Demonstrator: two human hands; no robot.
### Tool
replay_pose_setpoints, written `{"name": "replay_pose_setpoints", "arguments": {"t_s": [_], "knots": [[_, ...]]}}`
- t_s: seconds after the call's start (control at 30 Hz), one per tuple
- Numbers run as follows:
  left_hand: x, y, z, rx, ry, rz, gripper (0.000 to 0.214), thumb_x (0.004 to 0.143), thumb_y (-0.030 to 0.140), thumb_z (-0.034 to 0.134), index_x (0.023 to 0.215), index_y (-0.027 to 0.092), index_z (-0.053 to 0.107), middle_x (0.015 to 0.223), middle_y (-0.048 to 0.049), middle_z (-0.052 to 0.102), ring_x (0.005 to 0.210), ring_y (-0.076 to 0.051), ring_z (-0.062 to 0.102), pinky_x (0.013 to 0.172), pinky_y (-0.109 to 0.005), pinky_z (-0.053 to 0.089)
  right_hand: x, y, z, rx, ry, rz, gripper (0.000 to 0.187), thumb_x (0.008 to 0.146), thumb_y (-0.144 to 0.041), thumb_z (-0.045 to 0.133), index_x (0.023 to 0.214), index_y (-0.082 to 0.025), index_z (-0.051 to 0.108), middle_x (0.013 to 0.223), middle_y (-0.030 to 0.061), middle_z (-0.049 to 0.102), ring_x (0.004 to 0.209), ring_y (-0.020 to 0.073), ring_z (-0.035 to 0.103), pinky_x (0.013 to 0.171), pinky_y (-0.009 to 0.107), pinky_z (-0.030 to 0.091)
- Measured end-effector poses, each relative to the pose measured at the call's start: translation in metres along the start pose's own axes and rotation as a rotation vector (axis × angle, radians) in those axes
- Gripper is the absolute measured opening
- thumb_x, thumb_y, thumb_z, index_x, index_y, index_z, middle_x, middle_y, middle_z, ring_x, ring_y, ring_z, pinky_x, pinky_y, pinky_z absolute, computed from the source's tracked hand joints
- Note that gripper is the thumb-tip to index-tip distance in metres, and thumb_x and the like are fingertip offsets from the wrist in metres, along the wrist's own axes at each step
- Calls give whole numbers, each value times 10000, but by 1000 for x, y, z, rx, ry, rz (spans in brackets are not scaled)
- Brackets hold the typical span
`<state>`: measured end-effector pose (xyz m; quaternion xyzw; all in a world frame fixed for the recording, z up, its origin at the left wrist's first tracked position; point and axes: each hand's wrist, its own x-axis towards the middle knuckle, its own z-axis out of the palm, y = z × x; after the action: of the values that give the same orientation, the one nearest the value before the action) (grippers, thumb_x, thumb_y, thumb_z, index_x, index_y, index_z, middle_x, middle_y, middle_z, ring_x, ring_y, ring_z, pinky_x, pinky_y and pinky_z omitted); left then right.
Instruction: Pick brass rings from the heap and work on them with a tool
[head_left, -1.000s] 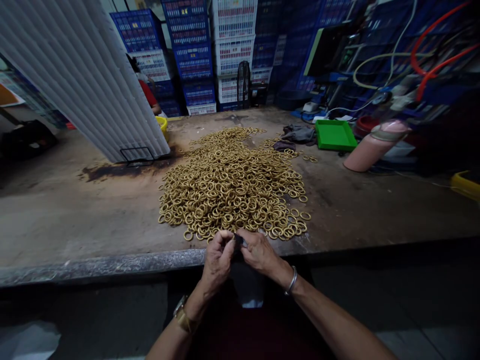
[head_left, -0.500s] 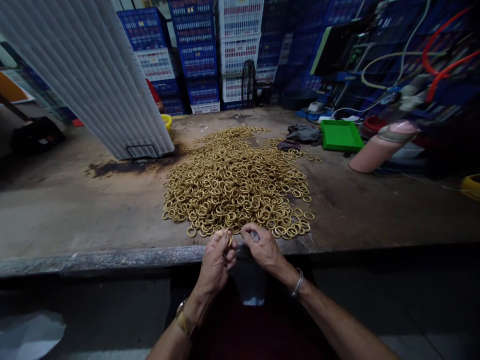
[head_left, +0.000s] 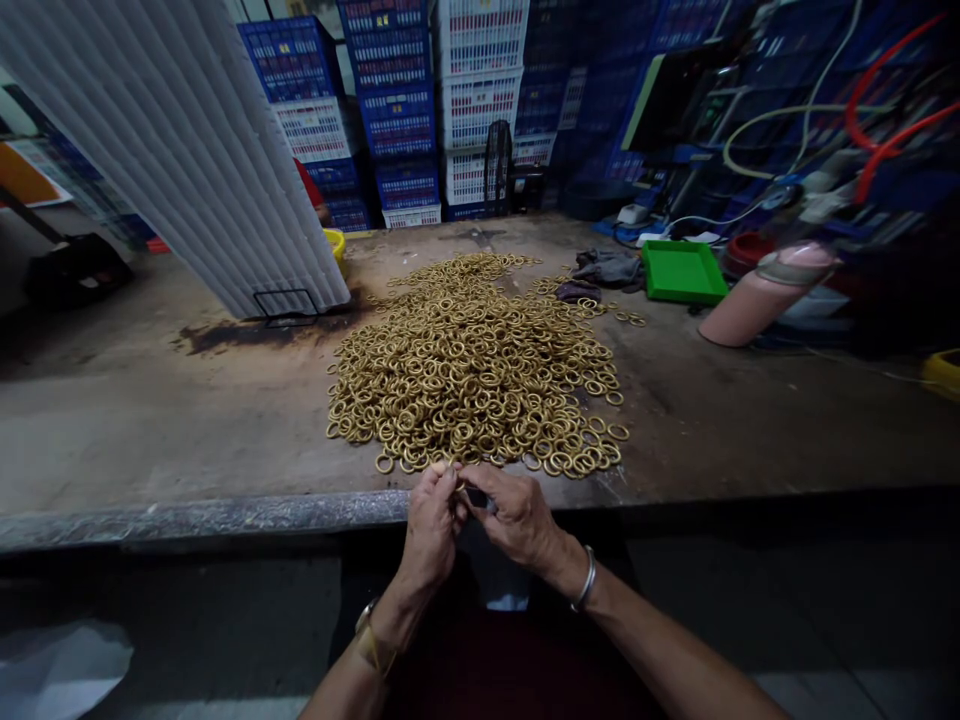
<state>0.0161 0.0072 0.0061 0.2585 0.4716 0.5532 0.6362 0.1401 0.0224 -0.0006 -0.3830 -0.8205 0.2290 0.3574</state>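
Note:
A broad heap of brass-coloured rings (head_left: 472, 350) lies on the worktable, its near edge just beyond my hands. My left hand (head_left: 433, 525) is closed, pinching a single ring (head_left: 460, 487) between thumb and fingers at the table's front edge. My right hand (head_left: 517, 515) is closed too, its fingertips meeting the left hand's at that ring. A small greyish thing shows partly within the right hand's curled fingers; its kind is hidden. Both hands are over the table's front edge, palms turned toward each other.
A ribbed pale panel (head_left: 187, 160) leans in a black wire stand at left. Behind stand stacked blue and white crates (head_left: 397, 120). To the right are dark cloths (head_left: 607, 270), a green tray (head_left: 682, 272) and a pink bottle (head_left: 750, 300) under red hoses. The worktable (head_left: 225, 430) has a wrapped front edge.
My right hand has moved left, bringing its fingertips from a short gap away to the ring in my left hand. The left hand stays almost in place.

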Motion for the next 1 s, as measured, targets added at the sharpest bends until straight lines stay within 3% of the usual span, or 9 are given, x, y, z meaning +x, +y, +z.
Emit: {"name": "replay_pose_setpoints", "arguments": {"t_s": [0.13, 0.27, 0.47, 0.7, 0.87, 1.0], "knots": [[0, 4, 1, -70, -16, -111, 244, 677, 350, 644, 730, 168, 491, 525, 74, 454, 394, -22, 371, 360, -133, 200, -1, 2, -1, -40, -22, -42, 356, 752, -139, 504, 1099, -202, 555, 983, 75, 651, 871, 185, 596, 734, 273, 447], [2, 11, 2, -175, 13, -278, 239, 623, 293, 671, 691, 154, 489, 514, 69, 465, 385, -28, 389, 335, -121, 196, -2, 1, 0, 85, 19, -12, 267, 767, -161, 495, 1013, -208, 589, 865, 49, 654, 794, 162, 586, 696, 254, 433], [7, 15, 0, -354, -66, -483, 106, 633, 167, 606, 681, 100, 540, 559, 18, 511, 414, -37, 427, 307, -115, 203, 4, -8, -3, 370, 146, 306, 126, 806, -272, 488, 790, -188, 581, 692, -2, 598, 624, 106, 539, 585, 203, 420], [1, 12, 3, -267, -76, -323, 208, 672, 229, 620, 858, 145, 582, 654, 1, 557, 507, -77, 507, 329, -130, 235, 5, -8, -1, 574, 159, 479, 162, 780, -331, 521, 728, -185, 566, 606, -32, 536, 563, 90, 485, 554, 204, 402], [-3, 12, 2, -303, -107, -283, 197, 697, 313, 623, 778, 142, 567, 719, -22, 580, 588, -97, 535, 367, -145, 263, 6, -6, 2, 720, 223, 580, 180, 754, -369, 536, 728, -191, 545, 516, -57, 476, 446, 73, 412, 443, 193, 358], [-6, 12, 1, -272, -152, -240, 218, 700, 306, 642, 818, 148, 548, 772, -20, 575, 630, -99, 539, 382, -147, 293, 6, -3, 3, 681, 254, 583, 173, 741, -359, 541, 717, -188, 553, 516, -56, 474, 428, 64, 395, 425, 189, 342]]}}
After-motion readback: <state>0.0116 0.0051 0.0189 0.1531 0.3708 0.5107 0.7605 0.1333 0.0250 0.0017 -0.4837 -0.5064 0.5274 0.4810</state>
